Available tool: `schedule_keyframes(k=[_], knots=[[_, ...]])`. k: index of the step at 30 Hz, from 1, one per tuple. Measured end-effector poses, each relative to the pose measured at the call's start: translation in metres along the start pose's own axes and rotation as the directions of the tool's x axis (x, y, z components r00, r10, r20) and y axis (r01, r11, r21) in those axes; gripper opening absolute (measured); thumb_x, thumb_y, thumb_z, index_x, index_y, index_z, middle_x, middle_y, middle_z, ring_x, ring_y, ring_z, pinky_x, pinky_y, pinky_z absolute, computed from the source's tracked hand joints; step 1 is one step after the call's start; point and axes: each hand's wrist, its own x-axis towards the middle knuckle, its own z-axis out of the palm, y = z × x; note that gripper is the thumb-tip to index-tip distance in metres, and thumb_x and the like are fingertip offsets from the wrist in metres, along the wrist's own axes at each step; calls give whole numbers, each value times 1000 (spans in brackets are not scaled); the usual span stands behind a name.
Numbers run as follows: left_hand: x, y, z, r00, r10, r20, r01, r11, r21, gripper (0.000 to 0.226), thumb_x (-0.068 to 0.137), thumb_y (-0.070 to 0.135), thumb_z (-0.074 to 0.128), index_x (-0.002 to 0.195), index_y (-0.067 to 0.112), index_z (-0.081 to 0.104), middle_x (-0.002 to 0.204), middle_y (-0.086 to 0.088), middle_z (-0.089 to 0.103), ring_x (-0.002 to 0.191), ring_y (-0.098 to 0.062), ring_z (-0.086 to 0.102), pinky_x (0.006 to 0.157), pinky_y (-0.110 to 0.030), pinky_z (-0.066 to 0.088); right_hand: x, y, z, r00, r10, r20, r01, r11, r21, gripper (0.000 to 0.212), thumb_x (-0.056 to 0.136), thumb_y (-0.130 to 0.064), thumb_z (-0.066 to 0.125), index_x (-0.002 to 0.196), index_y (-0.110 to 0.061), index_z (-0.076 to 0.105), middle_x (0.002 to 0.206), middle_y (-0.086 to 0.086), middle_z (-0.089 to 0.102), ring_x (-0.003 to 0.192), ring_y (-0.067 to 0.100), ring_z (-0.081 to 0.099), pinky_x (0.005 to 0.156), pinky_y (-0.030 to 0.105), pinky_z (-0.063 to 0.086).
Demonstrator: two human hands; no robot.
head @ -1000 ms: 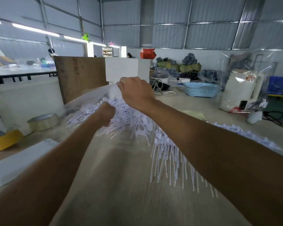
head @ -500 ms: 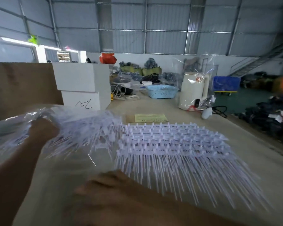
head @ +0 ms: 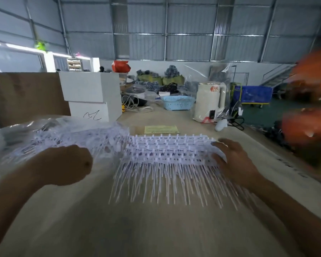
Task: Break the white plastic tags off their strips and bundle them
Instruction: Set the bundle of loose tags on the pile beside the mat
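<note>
Right hand (head: 233,160) has fingers spread flat on the right end of the tag strips (head: 170,151), mid-frame on the table (head: 156,229). I read the stack's long axis as left-right, tag tails pointing toward the bottom of the frame. Left hand (head: 70,164) is a closed fist left of centre; can't tell what it grips, if anything. It sits beside the loose tags in the clear bag (head: 69,138). Right hand is nearer, already touching, so I judge it anchors while left reaches rightward across to the free end.
</note>
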Motion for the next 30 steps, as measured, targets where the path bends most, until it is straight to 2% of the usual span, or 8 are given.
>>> schedule_keyframes(k=[4,8,11,15,19,23,27,30], knots=[[20,75,-15,957,214,-194,-276,875,-397,19,98,36,54,87,39,70,85,22,69,76,4,64,70,-16,49,-7,31,10,955,258,147,-283,940,188,41,103,-34,51,137,-11,56,140,15,56,126,30,52,101,34,40],[74,106,31,949,-110,-294,-33,896,-442,30,102,34,49,114,12,66,116,-11,67,106,-31,62,95,-43,49,-10,35,8,920,348,177,-390,841,375,42,103,-34,53,135,-7,56,137,16,59,115,29,58,95,34,43],[86,103,75,919,-318,-232,130,800,-585,35,103,34,48,109,5,66,112,-22,68,100,-36,64,88,-39,49,-8,39,10,918,368,147,-396,831,391,34,102,-30,54,124,-6,64,127,18,65,109,32,62,88,33,44],[84,99,90,902,-366,-230,132,740,-660,17,102,30,52,94,18,62,111,-19,68,90,-33,61,75,-30,36,-3,46,8,894,419,157,-443,775,451,43,101,-30,57,136,-5,58,138,17,59,110,30,62,87,29,43],[85,95,92,900,-361,-242,95,707,-700,29,100,24,54,124,14,66,126,-13,66,111,-32,62,93,-35,44,-5,46,14,917,381,116,-391,808,441,36,102,-22,57,134,-5,62,135,17,61,62,10,48,66,24,41],[84,96,93,909,-359,-210,89,662,-744,28,101,24,51,125,20,66,134,-9,62,115,-29,60,92,-33,42,-10,45,16,925,380,15,-341,812,474,26,98,-14,63,122,-9,70,128,14,66,76,21,65,75,31,52],[81,96,92,892,-374,-252,53,642,-765,28,102,21,50,123,18,68,137,-6,60,122,-25,56,97,-30,37,-8,51,18,872,489,9,-400,702,589,27,90,-9,72,117,-12,72,116,11,70,69,20,62,61,28,49],[79,96,90,869,-395,-297,18,627,-779,28,102,17,50,124,14,68,135,-7,62,119,-25,59,98,-29,40,-4,54,21,829,559,5,-433,636,639,28,87,-3,73,115,-5,74,112,13,72,96,25,66,88,34,52]])
